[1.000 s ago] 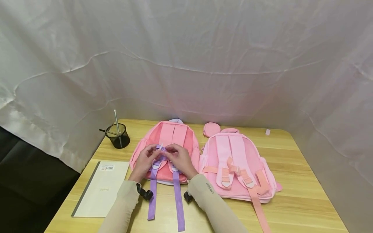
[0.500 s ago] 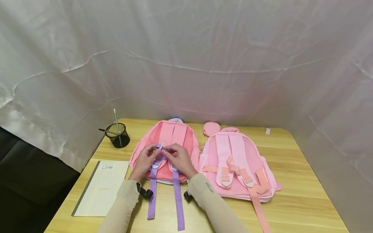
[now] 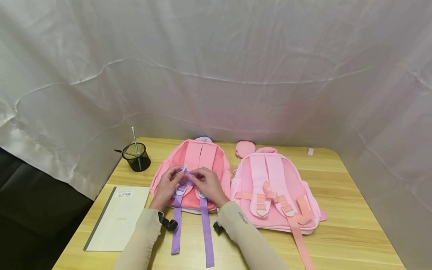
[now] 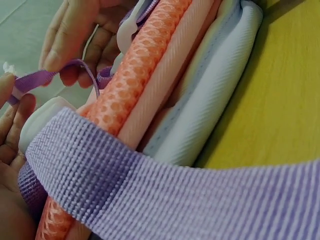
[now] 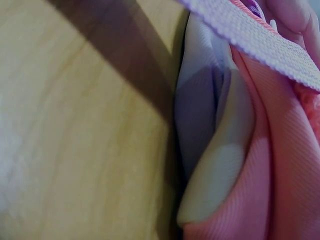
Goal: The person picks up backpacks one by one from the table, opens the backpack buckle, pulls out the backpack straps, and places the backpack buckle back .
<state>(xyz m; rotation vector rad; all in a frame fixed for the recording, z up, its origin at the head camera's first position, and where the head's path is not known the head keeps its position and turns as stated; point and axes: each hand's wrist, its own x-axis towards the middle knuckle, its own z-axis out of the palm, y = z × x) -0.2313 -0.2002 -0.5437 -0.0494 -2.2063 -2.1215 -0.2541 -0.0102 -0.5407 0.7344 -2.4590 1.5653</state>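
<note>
A coral-pink backpack lies with its shoulder straps up. Above its lower half, my left hand pinches a thin purple strap between thumb and finger, near a small white tip. Close by on the right, my right hand pinches the same strap; in the left wrist view its fingers hold a looped stretch of it. Below the hands, a white adjuster buckle sits on one shoulder strap. Two loose purple webbing ends hang over the table. The right wrist view shows mostly the bag's side.
A light-pink backpack with orange straps lies touching or nearly touching on the right. A round pink pouch is behind it. On the left are a notebook and a black mesh pen cup. Grey curtains surround the wooden table.
The held purple strap piece and its white tip have tilted and shifted slightly left between the fingers. Both hands and the bags stay nearly where they were.
</note>
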